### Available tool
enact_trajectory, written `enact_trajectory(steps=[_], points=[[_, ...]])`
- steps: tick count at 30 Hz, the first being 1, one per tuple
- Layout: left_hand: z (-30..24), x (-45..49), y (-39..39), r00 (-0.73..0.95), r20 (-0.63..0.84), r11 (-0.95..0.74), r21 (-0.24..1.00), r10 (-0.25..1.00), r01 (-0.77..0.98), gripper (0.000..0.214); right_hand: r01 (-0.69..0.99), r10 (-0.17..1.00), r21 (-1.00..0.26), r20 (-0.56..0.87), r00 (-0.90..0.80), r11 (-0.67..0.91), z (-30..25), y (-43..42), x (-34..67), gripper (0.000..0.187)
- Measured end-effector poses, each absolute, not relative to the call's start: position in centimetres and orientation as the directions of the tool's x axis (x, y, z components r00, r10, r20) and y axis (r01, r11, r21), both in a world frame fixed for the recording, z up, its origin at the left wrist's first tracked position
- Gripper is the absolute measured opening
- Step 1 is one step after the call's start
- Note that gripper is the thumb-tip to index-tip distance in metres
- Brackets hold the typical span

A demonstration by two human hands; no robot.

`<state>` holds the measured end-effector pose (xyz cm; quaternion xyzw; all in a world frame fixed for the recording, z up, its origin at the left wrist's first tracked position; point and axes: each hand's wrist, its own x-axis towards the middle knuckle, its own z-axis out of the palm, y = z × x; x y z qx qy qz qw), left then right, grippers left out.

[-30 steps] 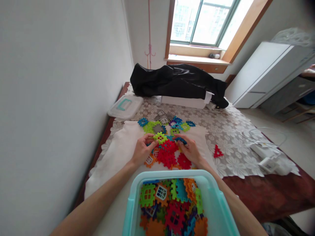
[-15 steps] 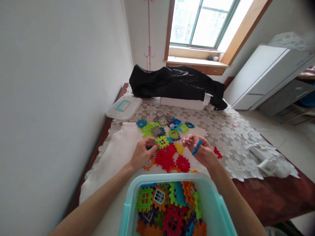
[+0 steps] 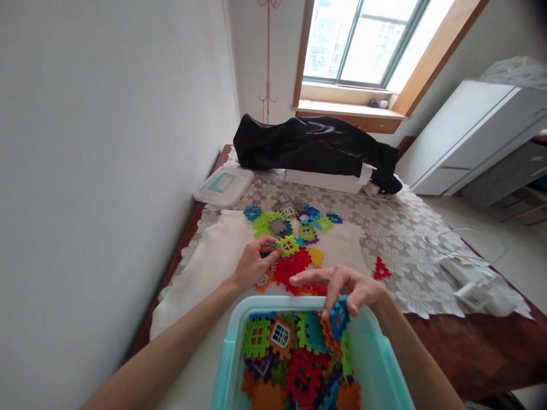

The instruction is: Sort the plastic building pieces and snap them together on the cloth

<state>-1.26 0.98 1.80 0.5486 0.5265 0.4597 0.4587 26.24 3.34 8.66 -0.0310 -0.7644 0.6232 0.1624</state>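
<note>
My left hand (image 3: 253, 263) pinches a lime-green toothed plastic tile (image 3: 288, 245) with a window grid, held over the red tiles on the cloth. Part of a blue piece shows by its fingers. My right hand (image 3: 348, 287) is above the right far rim of a teal plastic bin (image 3: 245, 304). Between its thumb and a finger is a blue toothed tile (image 3: 340, 320), while the index finger points left. Inside the bin lie many mixed tiles, among them a red tile (image 3: 301, 378) and an orange tile with a white window (image 3: 281, 336).
Loose tiles spread across the white cloth (image 3: 192, 279), and a red triangle piece (image 3: 381, 268) lies to the right. A clear lid (image 3: 224, 186) rests at the back left. Black fabric (image 3: 314, 143) covers the far end. A white adapter with a cable (image 3: 474, 295) lies far right.
My right hand has come down and toward me with the blue tile, from over the cloth to above the bin. The left hand keeps its lime-green tile. The view has shifted slightly.
</note>
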Motion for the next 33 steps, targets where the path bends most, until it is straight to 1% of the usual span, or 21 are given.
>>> enact_trajectory(steps=[1,2,3,4,5,6,7,8,9,10,12,14,16,18,20,23,25,26,27,29,33], points=[[1.8,-1.3,1.0,0.024,0.024,-0.028,0.988,0.999,0.152,0.036,-0.155,0.256,-0.966,0.207,-0.944,0.207,8.3,3.2,26.1,0.059],[1.8,-1.3,0.9,0.024,0.027,-0.031,0.989,0.999,0.148,0.036,-0.16,0.288,-0.971,0.206,-0.935,0.175,7.8,3.1,26.0,0.062],[1.8,-1.3,0.9,0.024,0.03,-0.033,0.989,0.999,0.143,0.036,-0.176,0.355,-0.975,0.213,-0.91,0.134,7.3,2.9,25.8,0.064],[1.8,-1.3,0.9,0.028,0.032,-0.036,0.99,0.999,0.138,0.035,-0.21,0.467,-0.973,0.23,-0.854,0.095,6.6,2.8,25.6,0.063],[1.8,-1.3,0.9,0.036,0.034,-0.038,0.99,0.999,0.134,0.034,-0.248,0.611,-0.966,0.242,-0.754,0.076,5.9,2.8,25.3,0.059],[1.9,-1.3,0.8,0.048,0.037,-0.043,0.99,0.998,0.134,0.032,-0.278,0.753,-0.956,0.25,-0.609,0.092,5.2,2.8,24.9,0.052],[1.9,-1.3,0.8,0.062,0.044,-0.052,0.989,0.997,0.138,0.031,-0.282,0.851,-0.95,0.254,-0.46,0.132,4.6,2.8,24.5,0.043],[2.0,-1.2,0.7,0.075,0.054,-0.065,0.987,0.996,0.146,0.03,-0.244,0.903,-0.954,0.256,-0.344,0.177,4.0,3.0,24.1,0.035],[2.0,-1.2,0.7,0.085,0.067,-0.08,0.985,0.994,0.156,0.029,-0.178,0.925,-0.958,0.268,-0.269,0.226,3.4,3.1,23.7,0.034],[2.1,-1.2,0.6,0.095,0.08,-0.095,0.982,0.992,0.165,0.028,-0.092,0.928,-0.958,0.286,-0.241,0.271,3.0,3.2,23.3,0.038],[2.1,-1.1,0.5,0.12,0.1,-0.119,0.978,0.988,0.17,0.028,0.084,0.907,-0.927,0.333,-0.259,0.365,2.1,3.3,22.6,0.043],[2.2,-1.0,0.4,0.153,0.119,-0.144,0.975,0.981,0.167,0.029,0.196,0.877,-0.875,0.377,-0.297,0.442,1.4,3.1,22.0,0.033],[2.3,-1.0,0.3,0.183,0.156,-0.189,0.966,0.971,0.178,0.029,0.241,0.869,-0.852,0.387,-0.307,0.465,0.8,2.8,21.7,0.021],[2.5,-1.0,0.3,0.211,0.194,-0.239,0.947,0.958,0.214,0.029,0.227,0.889,-0.879,0.349,-0.296,0.42,0.4,2.6,21.6,0.021],[2.6,-1.2,0.2,0.246,0.221,-0.288,0.916,0.944,0.281,0.029,0.156,0.927,-0.934,0.277,-0.251,0.321,0.2,2.6,21.7,0.024],[2.6,-1.2,0.3,0.348,0.254,-0.394,0.813,0.902,0.428,0.026,-0.076,0.981,-0.988,0.142,-0.13,0.133,0.4,3.0,21.8,0.029],[2.5,-1.2,0.3,0.419,0.267,-0.47,0.715,0.868,0.518,0.026,-0.278,0.997,-0.96,0.052,-0.058,0.034,1.0,3.2,21.9,0.033],[2.4,-1.1,0.3,0.443,0.269,-0.495,0.675,0.855,0.547,0.025,-0.364,0.999,-0.931,0.013,-0.05,-0.006,1.4,3.3,21.9,0.035],[2.4,-1.1,0.3,0.459,0.268,-0.511,0.647,0.847,0.566,0.025,-0.43,0.998,-0.902,-0.014,-0.064,-0.041,1.9,3.2,22.0,0.038],[2.2,-1.0,0.4,0.474,0.265,-0.524,0.626,0.84,0.578,0.023,-0.495,0.987,-0.862,-0.032,-0.16,-0.108,3.0,2.9,22.2,0.041],[1.9,-0.9,0.5,0.478,0.269,-0.53,0.622,0.836,0.577,0.017,-0.5,0.903,-0.851,0.077,-0.423,-0.162,4.4,2.1,23.3,0.039]])
